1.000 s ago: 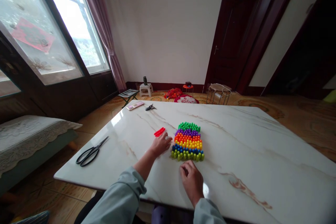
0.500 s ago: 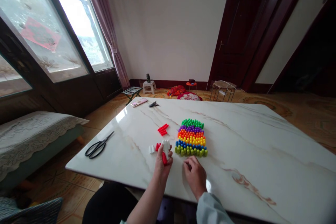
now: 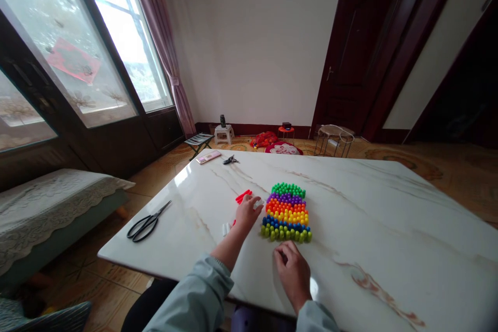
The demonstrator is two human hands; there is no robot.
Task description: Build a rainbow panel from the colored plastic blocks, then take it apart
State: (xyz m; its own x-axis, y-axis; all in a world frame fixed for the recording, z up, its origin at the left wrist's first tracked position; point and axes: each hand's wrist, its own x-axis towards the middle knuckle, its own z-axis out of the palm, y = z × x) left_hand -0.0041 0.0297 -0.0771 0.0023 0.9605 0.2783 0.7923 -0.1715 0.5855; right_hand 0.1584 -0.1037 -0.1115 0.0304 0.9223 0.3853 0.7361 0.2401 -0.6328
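Stretched forward over the table, my left hand (image 3: 249, 212) has its fingers closed on small white rod-like pieces (image 3: 260, 202), just left of the colored block. That block (image 3: 287, 212) is made of round-headed pieces in bands of green, purple, orange, yellow, blue and olive. Several red rod-like pieces (image 3: 243, 197) lie beside my left fingers, partly covered by them. Behind my left wrist lie a few white rods (image 3: 226, 229), with a bit of red next to them. My right hand (image 3: 293, 272) rests on the table in front of the olive row, fingers curled; its inside is hidden.
Black-handled scissors (image 3: 148, 221) lie on the left of the white marble-patterned table (image 3: 361, 207). Near the far edge are a pink phone-like object (image 3: 209, 156) and keys (image 3: 231, 160). Small stools (image 3: 223, 134) stand on the floor beyond. A cloth-covered bench (image 3: 58, 197) is at left.
My left hand has moved forward from near the table's front, carrying white pieces toward the block's left side. The red piece it held no longer shows. My right hand stays nearly in place.
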